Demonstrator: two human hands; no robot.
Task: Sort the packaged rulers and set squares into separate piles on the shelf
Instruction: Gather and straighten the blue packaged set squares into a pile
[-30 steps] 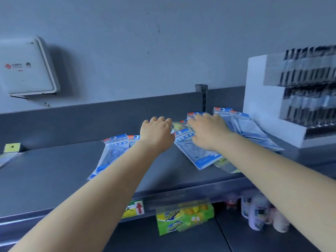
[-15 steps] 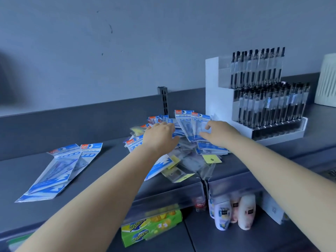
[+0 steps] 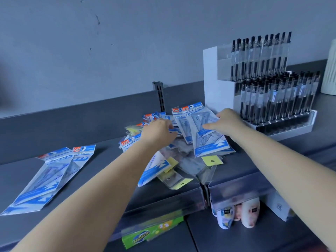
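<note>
On the shelf [image 3: 101,148] beside the pen display [image 3: 269,91], your right hand [image 3: 229,122] pinches the top blue set-square packet [image 3: 201,131] of the mixed heap [image 3: 181,157], while your left hand [image 3: 158,132] curls into packets at the heap's far left, though you cannot tell exactly what it grips. Two sorted blue packets [image 3: 51,173] lie well apart to the left. Pull carelessly and the slick sleeves may slide, since yellow-tabbed ruler packets [image 3: 174,180] already overhang the front edge and could drop to the lower shelf.
</note>
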